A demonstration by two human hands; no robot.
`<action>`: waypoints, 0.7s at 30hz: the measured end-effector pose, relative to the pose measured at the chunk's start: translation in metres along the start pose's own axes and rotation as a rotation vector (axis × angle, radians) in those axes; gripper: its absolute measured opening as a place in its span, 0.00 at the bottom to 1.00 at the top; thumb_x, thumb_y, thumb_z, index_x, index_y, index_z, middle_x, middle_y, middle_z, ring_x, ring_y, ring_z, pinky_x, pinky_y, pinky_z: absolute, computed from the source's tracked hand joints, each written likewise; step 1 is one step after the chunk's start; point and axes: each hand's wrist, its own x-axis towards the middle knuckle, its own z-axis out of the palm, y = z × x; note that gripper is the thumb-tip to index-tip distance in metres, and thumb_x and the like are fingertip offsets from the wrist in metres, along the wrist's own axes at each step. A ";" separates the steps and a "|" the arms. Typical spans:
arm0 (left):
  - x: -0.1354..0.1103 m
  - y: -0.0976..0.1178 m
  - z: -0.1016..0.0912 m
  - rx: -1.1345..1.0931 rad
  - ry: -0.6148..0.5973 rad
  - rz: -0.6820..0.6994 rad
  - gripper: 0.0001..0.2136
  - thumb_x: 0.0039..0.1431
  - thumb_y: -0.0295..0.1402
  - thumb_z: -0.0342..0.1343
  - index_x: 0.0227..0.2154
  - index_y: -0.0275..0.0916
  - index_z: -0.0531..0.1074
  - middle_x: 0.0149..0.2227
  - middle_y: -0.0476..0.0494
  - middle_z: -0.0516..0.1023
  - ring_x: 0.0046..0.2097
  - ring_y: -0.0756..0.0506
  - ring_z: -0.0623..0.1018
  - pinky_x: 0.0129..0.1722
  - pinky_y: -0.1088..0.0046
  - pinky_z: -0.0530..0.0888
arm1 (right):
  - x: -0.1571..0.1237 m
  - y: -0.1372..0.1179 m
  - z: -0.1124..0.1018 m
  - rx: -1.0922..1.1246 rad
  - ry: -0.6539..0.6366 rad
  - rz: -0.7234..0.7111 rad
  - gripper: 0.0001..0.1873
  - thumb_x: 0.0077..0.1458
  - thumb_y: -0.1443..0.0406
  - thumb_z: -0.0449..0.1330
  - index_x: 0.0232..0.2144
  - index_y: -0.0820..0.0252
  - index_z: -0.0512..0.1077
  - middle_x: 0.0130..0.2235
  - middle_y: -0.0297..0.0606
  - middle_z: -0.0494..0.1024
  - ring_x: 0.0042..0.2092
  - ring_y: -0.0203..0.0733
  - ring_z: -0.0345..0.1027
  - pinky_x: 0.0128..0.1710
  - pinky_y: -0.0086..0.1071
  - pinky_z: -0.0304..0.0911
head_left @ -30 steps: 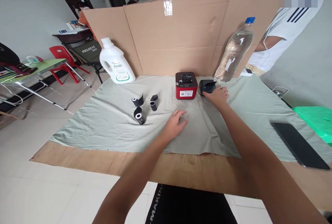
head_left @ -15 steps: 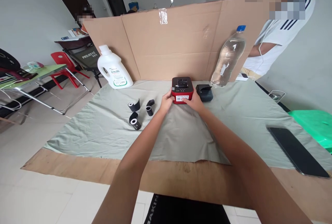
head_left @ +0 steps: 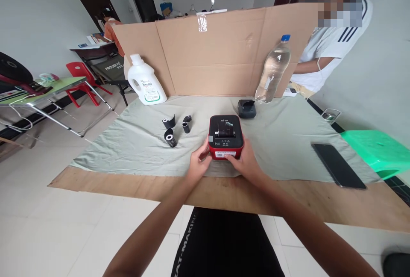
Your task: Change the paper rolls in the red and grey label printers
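Note:
A small red and black printer (head_left: pixel 226 142) is on the grey-green cloth near the table's front, with a dark strip showing in its top slot and a white label on its near side. My left hand (head_left: pixel 200 160) is closed against its left side. On the opposite side my right hand (head_left: pixel 248 159) grips it, thumb across the near face. Behind it and to the right sits a smaller dark printer-like device (head_left: pixel 247 109). Several black rolls lie to the left: one partly unwound roll (head_left: pixel 168 121), another nearer roll (head_left: pixel 170 138) and a smaller roll (head_left: pixel 186 125).
Cardboard (head_left: pixel 208 63) stands along the back edge, with a white jug (head_left: pixel 146 82) at left and a water bottle (head_left: pixel 273 72) at right. A smartphone (head_left: pixel 338 165) lies on the right. Beyond are a green stool (head_left: pixel 373 146) and a person in a white shirt (head_left: pixel 323 59).
Both my hands have drawn the red and black printer toward me, from beside the dark device to the cloth's front. The view has shifted slightly; the rolls stay in place.

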 end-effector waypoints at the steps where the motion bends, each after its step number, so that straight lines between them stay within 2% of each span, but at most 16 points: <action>1: -0.003 -0.001 0.001 0.011 0.003 -0.008 0.32 0.61 0.33 0.58 0.69 0.40 0.66 0.69 0.41 0.69 0.70 0.36 0.70 0.72 0.52 0.68 | -0.005 0.001 0.002 0.002 0.000 0.014 0.48 0.55 0.55 0.68 0.72 0.55 0.53 0.64 0.55 0.69 0.65 0.67 0.64 0.65 0.65 0.62; 7: -0.001 -0.002 -0.001 0.056 0.017 0.004 0.30 0.64 0.34 0.57 0.69 0.40 0.65 0.69 0.39 0.70 0.70 0.38 0.71 0.70 0.54 0.71 | -0.008 0.006 0.010 -0.017 0.023 0.065 0.52 0.53 0.53 0.69 0.72 0.56 0.51 0.66 0.57 0.66 0.67 0.68 0.62 0.67 0.67 0.59; 11: -0.005 0.000 -0.004 0.268 0.037 0.178 0.28 0.65 0.33 0.55 0.68 0.43 0.66 0.71 0.39 0.66 0.71 0.37 0.69 0.63 0.57 0.77 | -0.010 0.003 0.008 -0.031 0.024 0.076 0.56 0.52 0.52 0.70 0.74 0.54 0.47 0.66 0.56 0.66 0.67 0.67 0.62 0.66 0.66 0.61; 15: -0.007 0.001 -0.006 0.627 0.074 0.382 0.23 0.65 0.30 0.53 0.63 0.43 0.72 0.64 0.39 0.75 0.65 0.37 0.73 0.66 0.50 0.71 | -0.009 0.001 0.005 -0.019 0.022 0.052 0.57 0.52 0.53 0.70 0.75 0.55 0.45 0.68 0.56 0.62 0.70 0.65 0.58 0.67 0.62 0.62; 21: -0.002 -0.004 -0.003 0.682 0.084 0.446 0.22 0.67 0.30 0.52 0.62 0.43 0.71 0.62 0.37 0.74 0.63 0.38 0.72 0.65 0.52 0.71 | -0.006 0.005 0.002 -0.001 0.025 -0.012 0.49 0.52 0.54 0.70 0.71 0.54 0.54 0.67 0.52 0.65 0.69 0.61 0.60 0.68 0.60 0.61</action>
